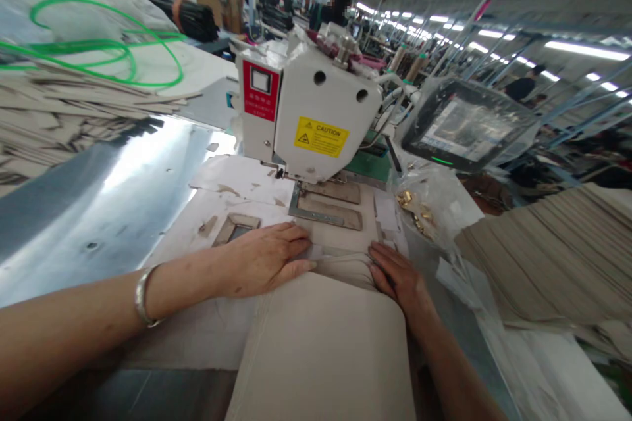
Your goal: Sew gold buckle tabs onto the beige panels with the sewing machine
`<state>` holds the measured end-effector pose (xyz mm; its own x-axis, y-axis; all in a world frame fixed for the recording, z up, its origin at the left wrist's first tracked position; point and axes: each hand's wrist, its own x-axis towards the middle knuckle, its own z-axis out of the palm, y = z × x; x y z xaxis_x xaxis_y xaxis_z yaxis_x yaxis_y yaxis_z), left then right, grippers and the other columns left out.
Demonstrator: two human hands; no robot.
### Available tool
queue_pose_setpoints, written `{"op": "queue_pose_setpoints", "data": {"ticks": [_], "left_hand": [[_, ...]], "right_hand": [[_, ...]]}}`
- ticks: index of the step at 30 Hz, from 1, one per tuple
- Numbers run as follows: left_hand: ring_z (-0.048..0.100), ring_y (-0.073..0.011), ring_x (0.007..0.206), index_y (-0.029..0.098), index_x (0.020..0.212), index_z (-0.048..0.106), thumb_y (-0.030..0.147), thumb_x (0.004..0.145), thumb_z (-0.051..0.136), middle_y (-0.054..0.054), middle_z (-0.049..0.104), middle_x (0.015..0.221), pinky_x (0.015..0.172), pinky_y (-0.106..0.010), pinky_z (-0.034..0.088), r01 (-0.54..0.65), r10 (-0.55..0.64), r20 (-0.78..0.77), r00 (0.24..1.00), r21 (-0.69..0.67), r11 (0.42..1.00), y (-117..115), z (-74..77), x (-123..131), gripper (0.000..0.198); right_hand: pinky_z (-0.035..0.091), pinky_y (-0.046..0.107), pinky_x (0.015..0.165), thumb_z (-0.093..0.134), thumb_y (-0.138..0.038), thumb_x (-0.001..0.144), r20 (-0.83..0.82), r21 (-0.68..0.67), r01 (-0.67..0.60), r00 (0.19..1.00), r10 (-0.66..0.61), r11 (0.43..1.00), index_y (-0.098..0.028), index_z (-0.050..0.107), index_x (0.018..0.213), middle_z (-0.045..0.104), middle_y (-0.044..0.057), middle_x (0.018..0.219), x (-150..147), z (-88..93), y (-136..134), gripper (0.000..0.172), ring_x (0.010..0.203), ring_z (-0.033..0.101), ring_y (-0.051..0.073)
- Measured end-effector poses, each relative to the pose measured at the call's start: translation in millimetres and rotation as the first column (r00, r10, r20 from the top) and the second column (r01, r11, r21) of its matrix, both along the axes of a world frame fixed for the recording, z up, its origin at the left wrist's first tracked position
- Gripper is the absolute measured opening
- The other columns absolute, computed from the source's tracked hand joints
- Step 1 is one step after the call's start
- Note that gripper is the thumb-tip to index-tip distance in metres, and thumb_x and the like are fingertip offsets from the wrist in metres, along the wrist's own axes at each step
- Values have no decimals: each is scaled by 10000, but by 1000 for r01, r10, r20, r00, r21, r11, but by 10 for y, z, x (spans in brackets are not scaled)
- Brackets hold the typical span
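Observation:
A beige bag panel [330,348] with rounded corners stretches from the sewing machine [316,125] towards me. Its far end is folded in several layers. My left hand [274,253] lies flat on the left side of the folded part, fingers stretched out and thumb on the panel's edge. On the right side, my right hand [397,273] rests with fingers extended against the layers. Just beyond my fingers, a metal clamp frame [320,214] presses on the beige material under the machine head. A small beige rectangular frame [236,229] is by my left wrist.
Beige pieces [59,112] are piled at the left near green tubing [148,56]. At the right are a screen [469,125], a plastic bag of gold-coloured hardware [417,210] and a tall stack of beige panels [557,250]. Another person [340,0] is in the background.

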<state>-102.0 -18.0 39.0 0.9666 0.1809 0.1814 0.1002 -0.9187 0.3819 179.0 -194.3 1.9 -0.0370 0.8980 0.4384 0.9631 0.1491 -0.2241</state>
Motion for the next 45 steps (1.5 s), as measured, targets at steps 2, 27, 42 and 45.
{"op": "queue_pose_setpoints", "data": {"ticks": [2, 27, 42, 45], "left_hand": [[545, -230, 1179, 164, 1260, 571, 466, 1017, 271, -105, 617, 1226, 1050, -339, 369, -7, 7, 3, 1000, 15, 1000, -9, -8, 4, 490], [519, -261, 1175, 131, 1238, 556, 468, 1003, 336, -131, 595, 1214, 1014, -386, 402, 42, -42, -13, 999, -32, 999, 6, -14, 53, 467], [542, -252, 1151, 162, 1249, 561, 469, 1000, 338, -114, 605, 1197, 1015, -385, 413, -9, 10, -17, 1000, 17, 1000, -39, -12, 49, 454], [533, -265, 1164, 145, 1230, 575, 470, 1002, 317, -124, 601, 1205, 1001, -395, 430, -27, 29, -79, 996, 27, 999, -50, 11, 48, 473]], "right_hand": [[526, 485, 988, 526, -278, 941, 46, -10, -3, 999, 4, 1000, -213, 659, 1214, 669, 118, 1230, 31, -94, 13, 311, 1163, 620, 267], [508, 423, 893, 486, -178, 931, 73, 35, 11, 997, -13, 999, -172, 646, 1084, 654, 113, 1022, 75, -51, 92, 221, 1004, 594, 250], [506, 414, 837, 427, -158, 943, 23, -29, 82, 996, -81, 996, -155, 611, 1166, 642, 116, 985, 97, -47, 211, 289, 938, 579, 245], [497, 424, 860, 462, -178, 924, 45, -106, 114, 993, -110, 988, -180, 662, 1004, 634, 113, 970, 119, 34, 301, 215, 958, 580, 253]]}}
